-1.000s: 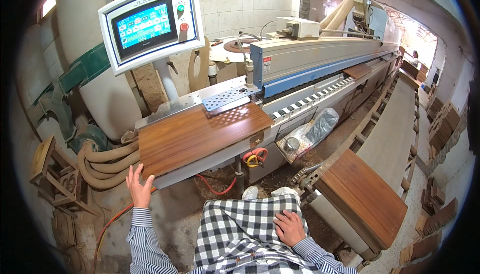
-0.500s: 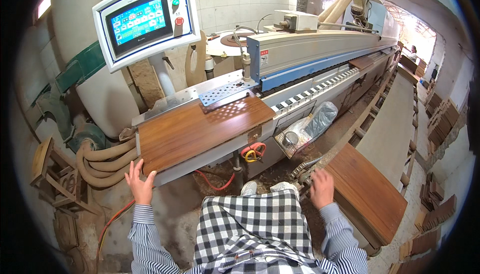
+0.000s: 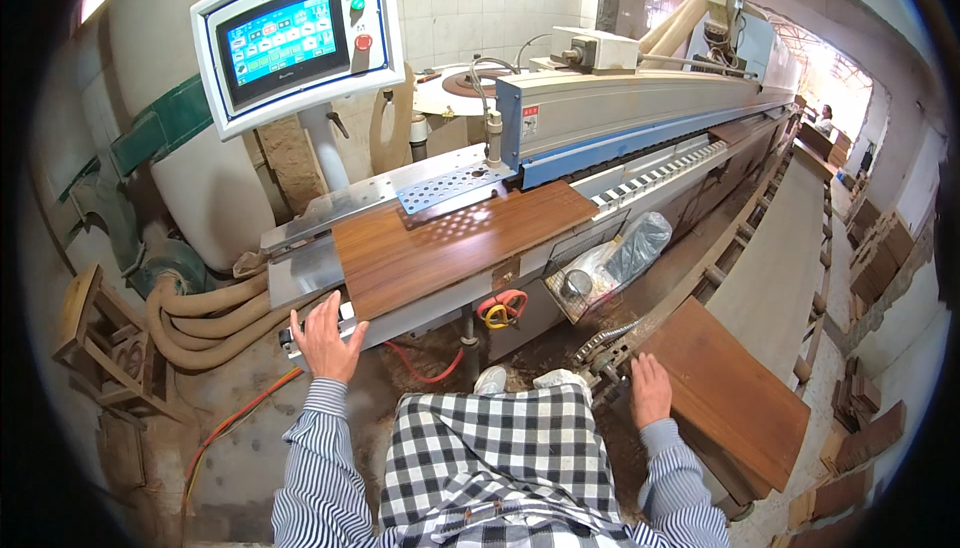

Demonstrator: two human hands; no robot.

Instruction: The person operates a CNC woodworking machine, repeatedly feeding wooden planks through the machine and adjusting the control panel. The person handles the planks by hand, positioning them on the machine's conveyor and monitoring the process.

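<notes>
A brown wood-grain board [image 3: 460, 248] lies on the bed of a long machine [image 3: 640, 113], its far edge partly under a perforated blue plate [image 3: 450, 191]. At the board's near left corner is my left hand [image 3: 330, 340], fingers spread and the thumb close to the edge; whether it touches cannot be made out. My right hand [image 3: 651, 388] rests its fingers along the left edge of a second brown board [image 3: 735, 388], which tops a stack on the roller conveyor [image 3: 762, 238] to my right. Those fingers are stretched out, not wrapped round the board.
A control panel with a lit screen [image 3: 282, 43] stands at the back left. Red- and yellow-handled scissors [image 3: 500, 310] hang on the machine's front, beside a tray [image 3: 575, 298] with a clear plastic bag. Thick hoses [image 3: 200, 333] and a wooden stool [image 3: 115, 348] are at left. Several boards [image 3: 880, 268] stand at right.
The board on the machine has slid right, baring metal bed at its left end. My left hand has followed it. My right hand has come down to the other board's edge, and that board looks slightly turned.
</notes>
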